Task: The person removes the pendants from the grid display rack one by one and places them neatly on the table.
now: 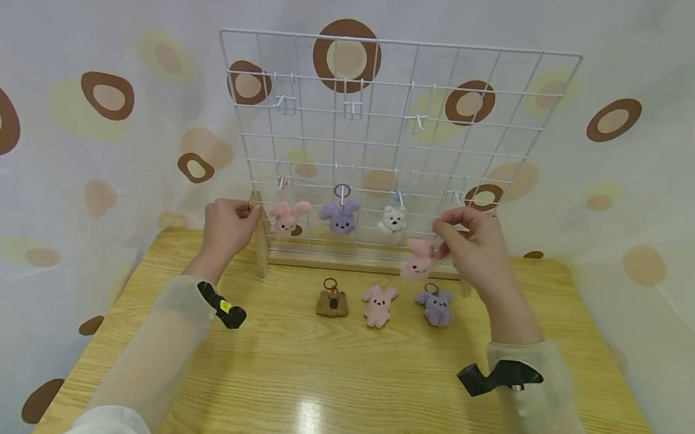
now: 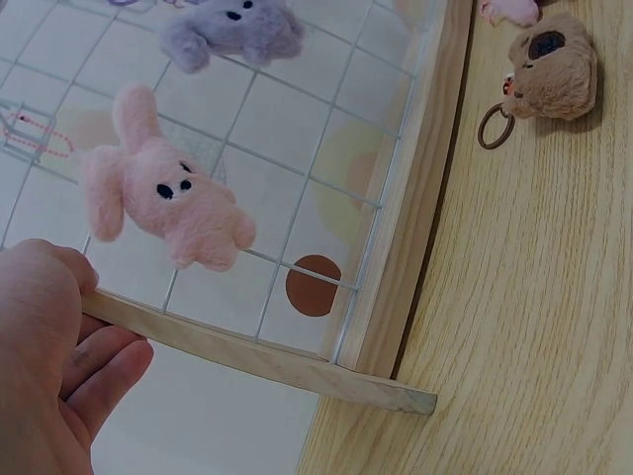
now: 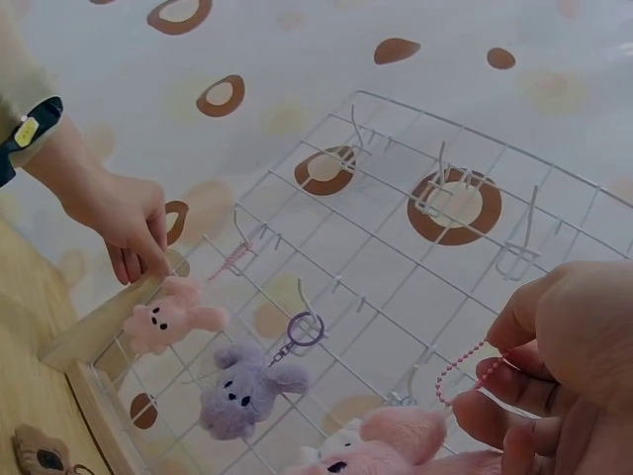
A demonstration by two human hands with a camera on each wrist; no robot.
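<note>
My left hand grips the top of a wooden post at the left end of a white wire grid rack, thumb on one side and fingers on the other. At the rack's right side my right hand pinches the pink ball chain of a pink bunny plush keychain, which dangles below the fingers. Along the grid's lower row hang a pink bunny keychain, a purple bunny keychain and a white plush keychain. A bare hook sits just above my right hand.
On the wooden table, in front of the rack's base bar, lie a brown plush keychain, another pink one and another purple one. Bare hooks line the upper grid. Behind it hangs a patterned curtain.
</note>
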